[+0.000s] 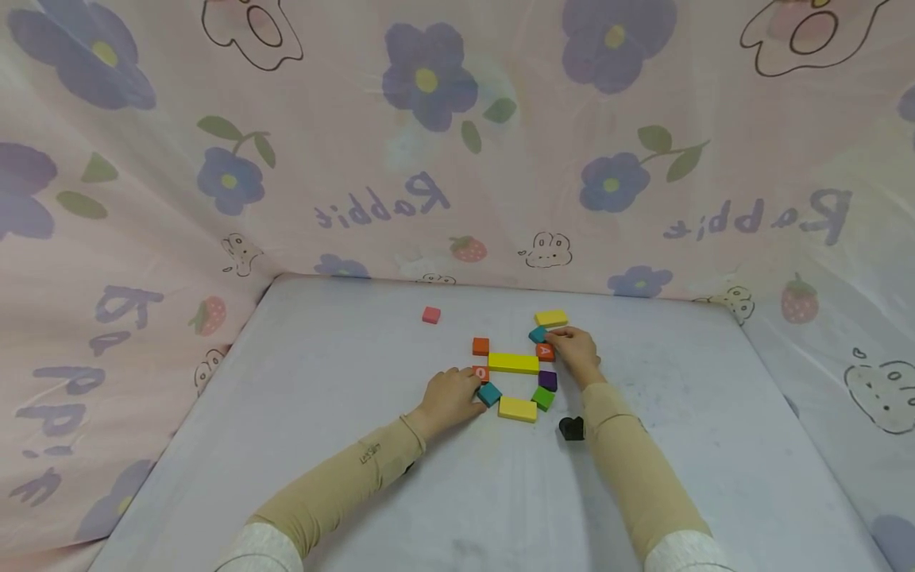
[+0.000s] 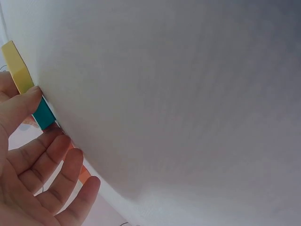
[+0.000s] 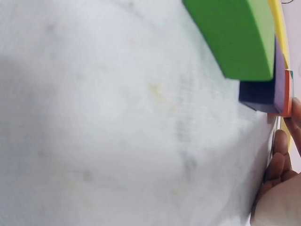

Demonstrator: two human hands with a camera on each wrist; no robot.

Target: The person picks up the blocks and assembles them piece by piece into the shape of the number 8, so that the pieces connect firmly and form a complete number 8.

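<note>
Wooden blocks lie in a ring-like figure around a long yellow block (image 1: 513, 363). At its lower left, my left hand (image 1: 450, 401) pinches a teal block (image 1: 489, 394) between thumb and fingers; the left wrist view shows this teal block (image 2: 44, 114) beside a yellow block (image 2: 19, 70). My right hand (image 1: 577, 353) is at the upper right, its fingertips pinching another teal block (image 1: 539, 334) just above a red block (image 1: 546, 352) marked A. Down that side follow a purple block (image 1: 547, 381) and a green block (image 1: 543, 398). A yellow block (image 1: 518, 409) forms the bottom.
A red block marked O (image 1: 480, 373) and a plain orange-red block (image 1: 480, 346) are on the figure's left side. Apart lie a pink block (image 1: 431, 315) and a yellow block (image 1: 551, 318) at the back. Patterned cloth (image 1: 500, 159) walls the white table (image 1: 343, 342).
</note>
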